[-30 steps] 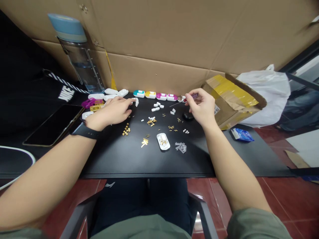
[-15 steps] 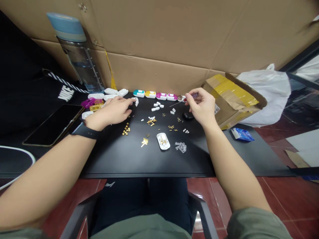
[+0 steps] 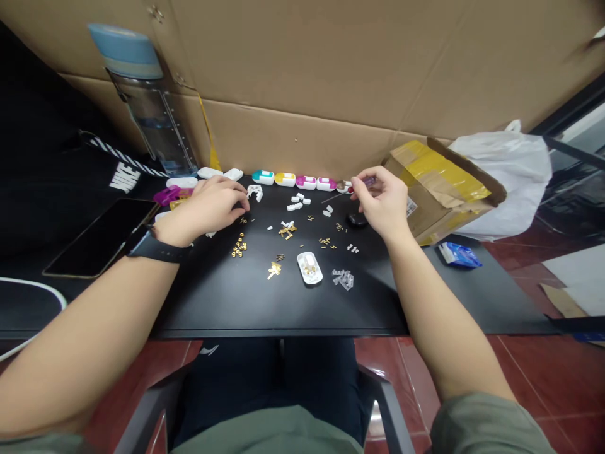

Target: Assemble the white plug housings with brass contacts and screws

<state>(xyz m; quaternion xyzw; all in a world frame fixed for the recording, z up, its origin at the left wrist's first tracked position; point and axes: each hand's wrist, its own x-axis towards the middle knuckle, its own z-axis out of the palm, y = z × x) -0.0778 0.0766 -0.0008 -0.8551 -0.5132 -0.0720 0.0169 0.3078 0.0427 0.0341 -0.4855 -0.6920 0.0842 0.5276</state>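
- I see the right hand [image 3: 382,200] pinching the screwdriver [image 3: 352,188] between thumb and fingers, its thin shaft slanting down toward the left
- I make out the left hand [image 3: 218,203] with its fingers bent and turned down; I cannot tell whether it grips anything
- Just beyond the left fingertips I find white clips [image 3: 254,191] on the table [image 3: 227,309]
- Under the right fingers sits a black object [image 3: 357,220], and two white bits [image 3: 328,211] lie near the screwdriver's tip
- Between the hands, nearer the person, I get the white shell [image 3: 314,280] with brass parts inside, clear pieces [image 3: 346,280] to its right and gold strips [image 3: 275,270] to its left
- Brass squares [image 3: 239,247] lie below the left hand
- Along the back I see a row of coloured cases [image 3: 306,183]
- Farther out, a phone [image 3: 101,238] and bottle [image 3: 158,120] stand to my left, a box [image 3: 437,189] to my right
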